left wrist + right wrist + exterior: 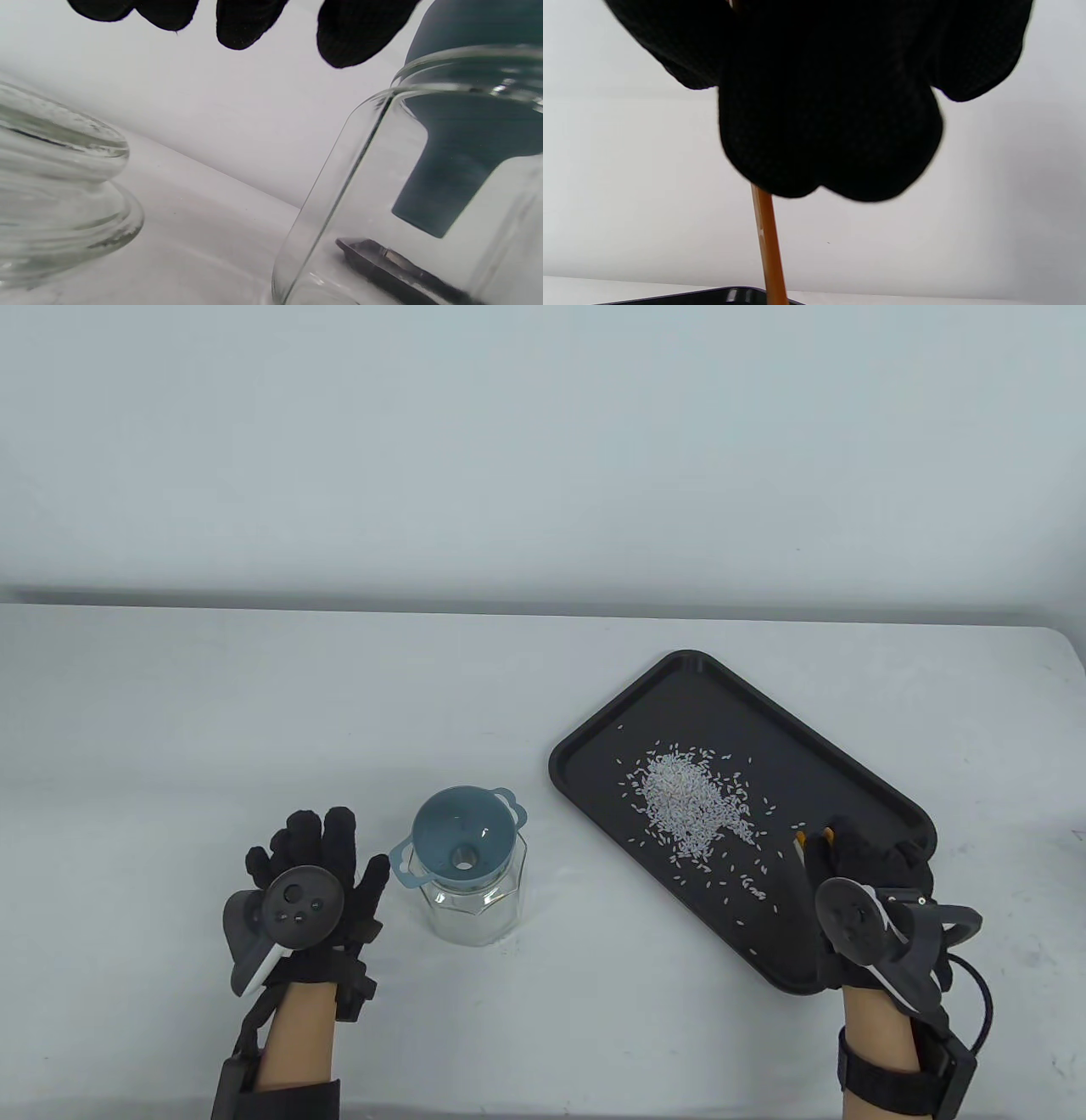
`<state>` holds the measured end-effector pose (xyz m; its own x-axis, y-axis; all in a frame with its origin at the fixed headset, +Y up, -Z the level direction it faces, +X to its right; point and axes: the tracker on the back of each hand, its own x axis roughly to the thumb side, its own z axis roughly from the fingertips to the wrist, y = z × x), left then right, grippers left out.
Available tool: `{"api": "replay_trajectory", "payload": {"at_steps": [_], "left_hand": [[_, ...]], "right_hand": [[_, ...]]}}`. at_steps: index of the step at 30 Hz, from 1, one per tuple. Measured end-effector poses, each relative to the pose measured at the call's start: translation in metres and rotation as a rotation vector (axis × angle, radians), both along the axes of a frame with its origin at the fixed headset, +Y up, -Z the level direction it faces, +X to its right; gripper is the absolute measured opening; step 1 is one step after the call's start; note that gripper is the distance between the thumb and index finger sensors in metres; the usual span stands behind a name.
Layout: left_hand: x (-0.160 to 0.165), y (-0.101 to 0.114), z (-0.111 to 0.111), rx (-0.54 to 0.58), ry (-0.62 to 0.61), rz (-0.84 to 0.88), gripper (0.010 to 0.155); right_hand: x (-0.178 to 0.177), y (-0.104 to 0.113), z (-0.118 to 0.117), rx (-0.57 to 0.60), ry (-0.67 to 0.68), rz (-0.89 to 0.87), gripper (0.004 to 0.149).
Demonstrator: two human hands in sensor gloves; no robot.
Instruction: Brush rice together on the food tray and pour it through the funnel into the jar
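Note:
A black food tray [594, 729] lies at an angle on the right of the table, with a loose pile of white rice [687, 806] near its middle and stray grains around it. Over the tray's near corner my right hand [853, 869] grips a brush [827, 835]; its orange handle [768, 245] runs down from my curled fingers [831, 127] towards the tray rim [712, 294]. A blue funnel [462, 840] sits in the mouth of a clear glass jar [475, 912]. My left hand [318, 857] is spread flat just left of the jar and holds nothing.
In the left wrist view a clear glass piece [55, 182], possibly the jar's lid, stands on the table near my left palm; the jar [339, 190] and funnel spout [458, 161] are close on the right. A white wall rises behind the table.

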<state>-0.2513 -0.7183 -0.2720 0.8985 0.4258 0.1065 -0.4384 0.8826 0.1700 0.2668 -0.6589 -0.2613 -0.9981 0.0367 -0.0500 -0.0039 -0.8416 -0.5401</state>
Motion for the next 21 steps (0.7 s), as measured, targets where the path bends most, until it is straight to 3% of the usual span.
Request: {"api": "replay_trajectory", "payload": {"at_steps": [4,8,17,21], "left_hand": [[-0.001,0.000,0.000,0.001,0.002,0.008,0.077],[-0.003,0.001,-0.001,-0.001,0.007,0.021,0.077],[-0.006,0.002,-0.001,-0.004,0.008,0.054,0.077],[-0.006,0.002,-0.002,-0.008,0.005,0.065,0.077]], "right_hand": [[0.004,0.000,-0.004,0.016,-0.008,-0.207,0.043],[0.006,-0.006,-0.019,0.002,0.036,-0.536,0.043],[-0.042,-0.038,-0.093,-0.163,0.032,-0.915,0.042],[-0.065,-0.055,-0.119,-0.214,0.003,-0.979,0.042]]}}
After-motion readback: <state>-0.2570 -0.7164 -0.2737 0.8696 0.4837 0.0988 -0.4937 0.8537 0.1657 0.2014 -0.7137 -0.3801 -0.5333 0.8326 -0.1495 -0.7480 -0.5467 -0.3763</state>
